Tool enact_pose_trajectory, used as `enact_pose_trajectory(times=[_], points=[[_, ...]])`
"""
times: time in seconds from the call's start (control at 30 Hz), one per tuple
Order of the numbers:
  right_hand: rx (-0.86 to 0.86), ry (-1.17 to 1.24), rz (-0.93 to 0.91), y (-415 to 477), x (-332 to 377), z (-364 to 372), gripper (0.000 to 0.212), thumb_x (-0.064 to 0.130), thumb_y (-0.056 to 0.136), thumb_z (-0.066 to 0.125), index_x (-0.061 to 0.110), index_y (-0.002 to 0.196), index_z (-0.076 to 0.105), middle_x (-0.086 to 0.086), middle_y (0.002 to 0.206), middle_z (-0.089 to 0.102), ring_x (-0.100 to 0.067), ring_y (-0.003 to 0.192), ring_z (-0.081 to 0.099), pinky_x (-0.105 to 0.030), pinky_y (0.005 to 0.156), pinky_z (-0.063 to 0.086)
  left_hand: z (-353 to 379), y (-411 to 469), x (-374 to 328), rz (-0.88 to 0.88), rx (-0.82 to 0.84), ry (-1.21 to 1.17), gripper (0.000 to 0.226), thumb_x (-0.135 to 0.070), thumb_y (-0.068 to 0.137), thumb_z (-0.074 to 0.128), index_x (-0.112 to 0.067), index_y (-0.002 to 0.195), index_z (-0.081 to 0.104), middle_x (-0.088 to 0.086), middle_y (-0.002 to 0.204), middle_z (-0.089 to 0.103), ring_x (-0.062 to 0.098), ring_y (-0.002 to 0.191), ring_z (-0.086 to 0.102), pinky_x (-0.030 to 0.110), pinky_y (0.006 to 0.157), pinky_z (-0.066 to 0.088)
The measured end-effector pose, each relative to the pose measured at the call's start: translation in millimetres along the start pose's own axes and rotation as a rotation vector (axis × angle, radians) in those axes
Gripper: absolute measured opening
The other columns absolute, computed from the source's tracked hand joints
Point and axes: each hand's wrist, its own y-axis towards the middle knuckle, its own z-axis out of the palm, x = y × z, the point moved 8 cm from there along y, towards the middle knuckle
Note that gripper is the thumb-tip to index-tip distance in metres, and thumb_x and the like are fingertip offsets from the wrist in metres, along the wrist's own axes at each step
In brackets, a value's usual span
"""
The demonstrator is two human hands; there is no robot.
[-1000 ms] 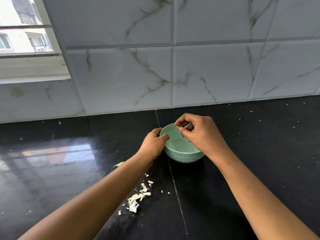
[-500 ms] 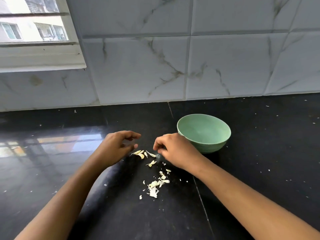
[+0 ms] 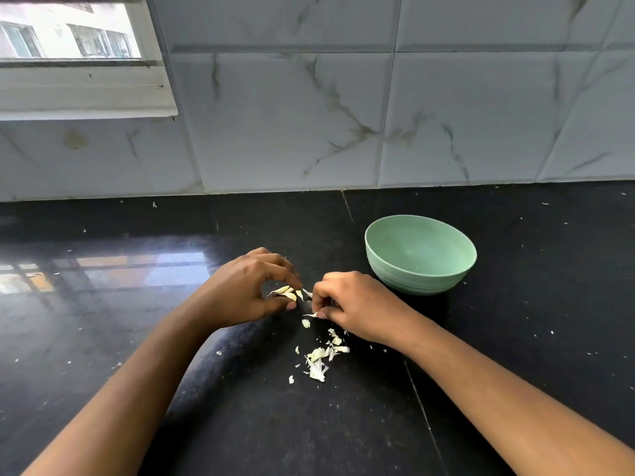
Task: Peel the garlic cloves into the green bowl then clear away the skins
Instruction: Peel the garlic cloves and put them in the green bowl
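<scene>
Pale garlic skins (image 3: 287,293) lie between left hand (image 3: 240,295), gripping some, and right hand (image 3: 357,310), pinching one.

You have two hands at work, the left hand (image 3: 240,293) and the right hand (image 3: 357,307), beside one green bowl (image 3: 412,283) on one black counter (image 3: 240,424). Three or four pale garlic pieces (image 3: 287,293) sit at your left fingers and one white sliver (image 3: 310,315) at your right fingertips. The loose skin scraps (image 3: 319,359) before you number well over a dozen, too small to count exactly.
</scene>
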Motion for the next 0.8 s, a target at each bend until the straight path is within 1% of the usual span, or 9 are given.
enact_pose_trajectory(times=[0.07, 0.13, 0.17, 0.27, 0.37, 0.5, 0.63, 0.7, 0.8], points=[[0.009, 0.021, 0.018, -2.9, -3.8, -2.3, 0.004, 0.019, 0.086, 0.06, 0.022, 0.088, 0.063, 0.007, 0.091, 0.062, -0.014, 0.087, 0.058, -0.033, 0.077, 0.046, 0.1, 0.5, -5.1, 0.02, 0.002, -0.037, 0.027, -0.057, 0.075, 0.059, -0.041, 0.093, 0.071, -0.018, 0.1, 0.065, 0.002, 0.092, 0.056, 0.007, 0.074, 0.041], [0.001, 0.031, 0.05, -5.8, -8.7, -8.2, 0.005, 0.019, 0.084, 0.059, 0.022, 0.086, 0.062, 0.006, 0.086, 0.065, -0.013, 0.082, 0.06, -0.031, 0.075, 0.047, 1.9, 1.0, -9.5, 0.037, 0.009, -0.068, 0.027, -0.06, 0.072, 0.062, -0.042, 0.091, 0.071, -0.017, 0.096, 0.064, 0.002, 0.091, 0.058, 0.022, 0.077, 0.049], [-0.009, 0.033, 0.067, -7.5, -10.8, -12.2, 0.005, 0.019, 0.082, 0.059, 0.023, 0.083, 0.062, 0.007, 0.081, 0.066, -0.012, 0.078, 0.06, -0.03, 0.073, 0.048, 4.3, 1.1, -11.9, 0.041, 0.03, -0.068, 0.031, -0.063, 0.071, 0.063, -0.043, 0.093, 0.07, -0.018, 0.096, 0.063, 0.0, 0.092, 0.057, 0.026, 0.077, 0.049], [-0.043, 0.035, 0.084, -12.2, -11.6, -24.0, 0.005, 0.019, 0.078, 0.061, 0.024, 0.078, 0.061, 0.009, 0.073, 0.063, -0.007, 0.07, 0.057, -0.023, 0.067, 0.046, 14.7, 2.0, -16.8, 0.048, 0.121, -0.031, 0.038, -0.07, 0.068, 0.057, -0.045, 0.095, 0.069, -0.022, 0.096, 0.059, -0.007, 0.094, 0.051, 0.023, 0.075, 0.047], [-0.016, 0.013, 0.085, -14.5, -10.7, -26.4, 0.009, 0.015, 0.078, 0.06, 0.022, 0.081, 0.064, 0.008, 0.073, 0.063, -0.006, 0.069, 0.055, -0.021, 0.066, 0.042, 19.7, 3.9, -18.9, 0.046, 0.15, -0.024, 0.031, -0.065, 0.072, 0.058, -0.043, 0.091, 0.07, -0.025, 0.091, 0.058, -0.011, 0.089, 0.05, 0.018, 0.07, 0.042], [0.066, -0.034, 0.089, -15.7, -13.5, -19.9, 0.016, 0.013, 0.082, 0.058, 0.024, 0.088, 0.067, 0.008, 0.081, 0.066, -0.006, 0.076, 0.058, -0.02, 0.07, 0.044, 23.9, 4.1, -19.3, 0.013, 0.172, -0.022, 0.009, -0.046, 0.082, 0.067, -0.039, 0.087, 0.068, -0.026, 0.088, 0.054, -0.004, 0.08, 0.053, 0.028, 0.07, 0.047], [0.214, -0.016, 0.06, -20.5, -11.5, -15.8, 0.019, 0.013, 0.083, 0.058, 0.026, 0.09, 0.069, 0.006, 0.087, 0.067, -0.004, 0.074, 0.058, -0.024, 0.071, 0.048, 27.3, 3.7, -25.6, 0.004, 0.199, -0.092, 0.021, -0.056, 0.079, 0.057, -0.04, 0.091, 0.063, -0.022, 0.084, 0.062, 0.004, 0.075, 0.057, 0.036, 0.069, 0.051], [0.304, 0.049, 0.055, -25.5, -8.6, -14.8, 0.023, 0.009, 0.084, 0.057, 0.025, 0.093, 0.07, 0.01, 0.081, 0.065, 0.0, 0.066, 0.056, -0.021, 0.068, 0.048, 28.3, 3.1, -30.7, 0.006, 0.236, -0.122, 0.015, -0.051, 0.08, 0.061, -0.04, 0.09, 0.064, -0.017, 0.083, 0.067, 0.003, 0.072, 0.057, 0.033, 0.068, 0.051], [0.371, 0.112, 0.064, -29.8, -7.6, -15.2, 0.025, 0.004, 0.084, 0.056, 0.02, 0.096, 0.07, 0.011, 0.074, 0.063, -0.001, 0.059, 0.056, -0.023, 0.066, 0.051, 26.6, 2.3, -41.5, 0.028, 0.274, -0.189, 0.004, -0.032, 0.083, 0.071, -0.033, 0.086, 0.07, -0.018, 0.082, 0.069, -0.004, 0.069, 0.057, 0.01, 0.063, 0.041]])
